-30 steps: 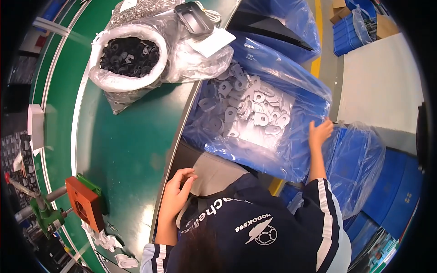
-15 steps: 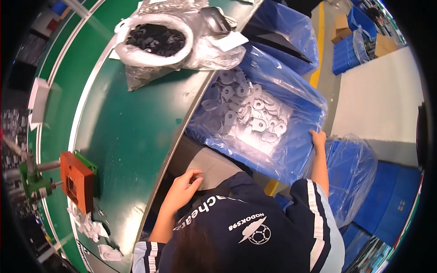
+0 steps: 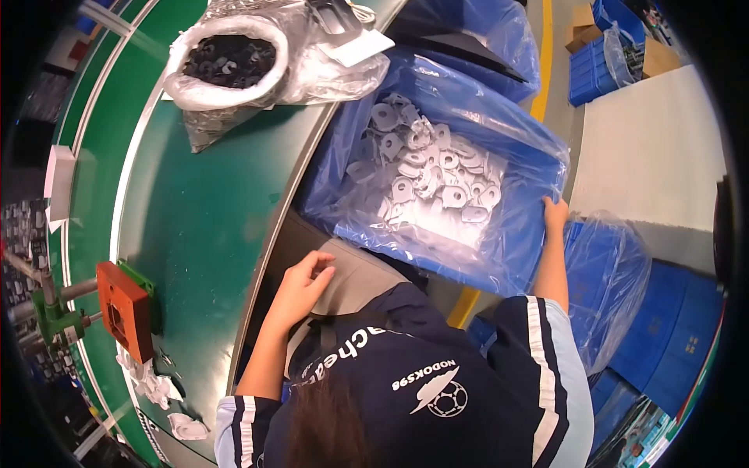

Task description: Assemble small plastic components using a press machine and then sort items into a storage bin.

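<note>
A blue plastic bin point(image 3: 460, 273), lined with clear plastic film, holds many flat white plastic pieces point(image 3: 455, 196) with round holes. At its right rim my right hand point(image 3: 555, 214) is closed over the edge, the arm stretched out. My left hand point(image 3: 303, 285) hovers between the workbench edge and my lap, beside the bin's near left corner. Its fingers are apart and loosely bent, with nothing between them.
Left of me runs a green-topped workbench point(image 3: 195, 210). On it are a clear bag point(image 3: 226, 97) of small black parts, an orange fixture block point(image 3: 125, 312) and some loose white pieces point(image 3: 187, 427). More blue bins point(image 3: 597, 74) stand to the right, near a pale board point(image 3: 647, 148).
My right hand and the bin's right rim sit higher in the picture, and the bin looks slightly turned. My left hand has moved up and left. The workbench has shifted left in view.
</note>
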Demonstrator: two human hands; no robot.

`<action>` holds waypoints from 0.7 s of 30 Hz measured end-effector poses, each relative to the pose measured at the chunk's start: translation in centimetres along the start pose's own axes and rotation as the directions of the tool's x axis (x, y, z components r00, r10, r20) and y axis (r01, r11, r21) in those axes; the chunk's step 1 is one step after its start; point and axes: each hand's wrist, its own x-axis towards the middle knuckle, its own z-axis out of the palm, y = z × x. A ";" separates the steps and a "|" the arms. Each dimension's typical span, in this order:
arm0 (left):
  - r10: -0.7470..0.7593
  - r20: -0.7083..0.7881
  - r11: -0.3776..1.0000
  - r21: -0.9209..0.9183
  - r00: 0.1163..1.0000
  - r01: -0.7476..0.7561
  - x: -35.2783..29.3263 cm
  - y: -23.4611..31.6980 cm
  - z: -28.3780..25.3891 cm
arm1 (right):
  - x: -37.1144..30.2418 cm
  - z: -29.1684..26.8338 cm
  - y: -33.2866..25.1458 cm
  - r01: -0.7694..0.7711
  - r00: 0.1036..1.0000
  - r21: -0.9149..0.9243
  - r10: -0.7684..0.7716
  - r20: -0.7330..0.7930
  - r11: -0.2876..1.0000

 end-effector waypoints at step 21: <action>0.205 -0.298 0.669 0.738 0.932 0.089 15.1 -5.2 2.0 | -5.1 20.0 -25.7 0.372 0.791 0.255 -0.449 0.416 0.893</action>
